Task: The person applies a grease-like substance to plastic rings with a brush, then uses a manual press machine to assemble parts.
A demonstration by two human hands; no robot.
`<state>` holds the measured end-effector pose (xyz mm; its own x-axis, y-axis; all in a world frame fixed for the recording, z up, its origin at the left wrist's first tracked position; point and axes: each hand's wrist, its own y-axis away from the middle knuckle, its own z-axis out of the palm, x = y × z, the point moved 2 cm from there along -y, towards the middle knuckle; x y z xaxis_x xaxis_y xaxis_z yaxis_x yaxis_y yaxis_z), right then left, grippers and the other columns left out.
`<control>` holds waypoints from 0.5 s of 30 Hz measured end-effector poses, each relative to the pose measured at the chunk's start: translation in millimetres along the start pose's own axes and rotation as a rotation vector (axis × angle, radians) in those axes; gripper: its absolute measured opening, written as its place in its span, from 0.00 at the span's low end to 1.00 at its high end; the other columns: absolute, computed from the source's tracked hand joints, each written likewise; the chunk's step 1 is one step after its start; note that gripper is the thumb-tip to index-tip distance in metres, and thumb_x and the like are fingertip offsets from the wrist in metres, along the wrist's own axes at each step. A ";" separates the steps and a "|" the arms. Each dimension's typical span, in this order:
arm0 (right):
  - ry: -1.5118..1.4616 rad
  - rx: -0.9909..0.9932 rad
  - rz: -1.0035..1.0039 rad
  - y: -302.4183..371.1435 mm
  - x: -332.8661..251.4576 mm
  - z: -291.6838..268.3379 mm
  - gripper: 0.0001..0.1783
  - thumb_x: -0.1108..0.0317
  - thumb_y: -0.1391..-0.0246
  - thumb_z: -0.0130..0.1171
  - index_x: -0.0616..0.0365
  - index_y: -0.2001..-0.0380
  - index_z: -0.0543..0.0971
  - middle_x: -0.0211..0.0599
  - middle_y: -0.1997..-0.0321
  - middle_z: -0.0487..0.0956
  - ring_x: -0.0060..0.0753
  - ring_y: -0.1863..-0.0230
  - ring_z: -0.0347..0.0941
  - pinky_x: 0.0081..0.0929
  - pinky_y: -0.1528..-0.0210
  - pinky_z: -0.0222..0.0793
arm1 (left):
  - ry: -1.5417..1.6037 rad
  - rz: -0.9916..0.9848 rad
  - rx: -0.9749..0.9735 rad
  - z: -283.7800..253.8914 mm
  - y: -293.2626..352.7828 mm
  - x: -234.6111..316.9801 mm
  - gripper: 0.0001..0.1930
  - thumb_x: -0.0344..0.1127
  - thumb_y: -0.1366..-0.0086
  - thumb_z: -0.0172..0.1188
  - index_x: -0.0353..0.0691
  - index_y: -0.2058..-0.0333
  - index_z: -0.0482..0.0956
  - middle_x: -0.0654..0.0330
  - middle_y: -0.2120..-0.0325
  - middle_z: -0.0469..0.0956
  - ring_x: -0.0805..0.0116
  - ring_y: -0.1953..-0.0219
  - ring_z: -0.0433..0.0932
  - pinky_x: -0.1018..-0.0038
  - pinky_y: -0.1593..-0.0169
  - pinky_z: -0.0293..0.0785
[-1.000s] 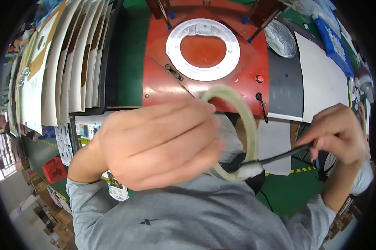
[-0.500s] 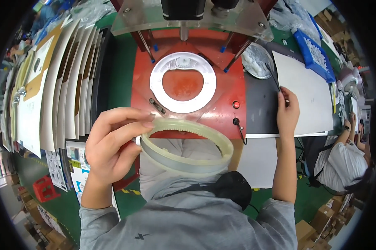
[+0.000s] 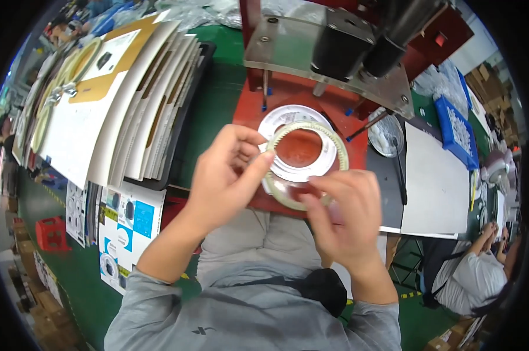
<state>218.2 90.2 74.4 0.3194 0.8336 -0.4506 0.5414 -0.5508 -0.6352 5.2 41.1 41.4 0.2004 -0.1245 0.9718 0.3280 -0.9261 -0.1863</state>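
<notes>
Ring (image 3: 339, 143), pale and toothed, is held over the white disc (image 3: 288, 112) on the red base (image 3: 250, 114). Left hand (image 3: 226, 172) pinches its left rim between thumb and fingers; a light, steady pinch off the teeth seems best. Right hand (image 3: 352, 219) blurs at the lower rim; whether it grips, I cannot tell. Part of the disc is hidden.

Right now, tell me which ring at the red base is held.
The pale yellow-green toothed ring, pinched by the left hand; the white ring behind it lies on the red base.
</notes>
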 end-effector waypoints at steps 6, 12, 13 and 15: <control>0.094 -0.104 0.019 -25.0 -4.4 30.1 0.18 0.67 0.57 0.77 0.56 0.63 0.82 0.34 0.63 0.75 0.44 0.57 0.70 0.40 0.56 0.63 | 0.130 -0.009 0.134 20.3 -8.6 -10.7 0.11 0.30 0.32 0.66 0.34 0.59 0.72 0.64 0.73 0.76 0.83 0.74 0.72 0.80 0.71 0.70; 0.120 -0.256 -0.012 -43.6 4.7 25.6 0.14 0.70 0.57 0.77 0.56 0.67 0.82 0.34 0.64 0.76 0.45 0.57 0.70 0.42 0.56 0.63 | 0.065 -0.016 0.196 24.2 -15.8 -14.1 0.13 0.32 0.32 0.67 0.34 0.60 0.72 0.63 0.75 0.75 0.80 0.76 0.71 0.77 0.72 0.71; 0.118 -0.269 -0.001 -47.9 7.0 24.4 0.12 0.71 0.57 0.76 0.57 0.68 0.83 0.34 0.65 0.76 0.45 0.57 0.70 0.41 0.55 0.65 | 0.023 -0.015 0.188 24.9 -17.1 -15.1 0.11 0.31 0.32 0.67 0.34 0.60 0.72 0.64 0.74 0.76 0.82 0.75 0.72 0.81 0.71 0.70; 0.089 -0.305 0.053 -53.6 13.0 20.9 0.12 0.71 0.57 0.76 0.57 0.69 0.83 0.35 0.66 0.76 0.45 0.57 0.70 0.41 0.54 0.66 | -0.014 -0.014 0.180 24.1 -17.9 -14.5 0.10 0.29 0.31 0.67 0.35 0.61 0.72 0.65 0.73 0.77 0.85 0.74 0.72 0.84 0.71 0.69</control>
<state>177.1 129.7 89.4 0.4124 0.8120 -0.4130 0.7264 -0.5667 -0.3890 18.6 68.1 27.2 0.2068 -0.1059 0.9726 0.4905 -0.8490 -0.1968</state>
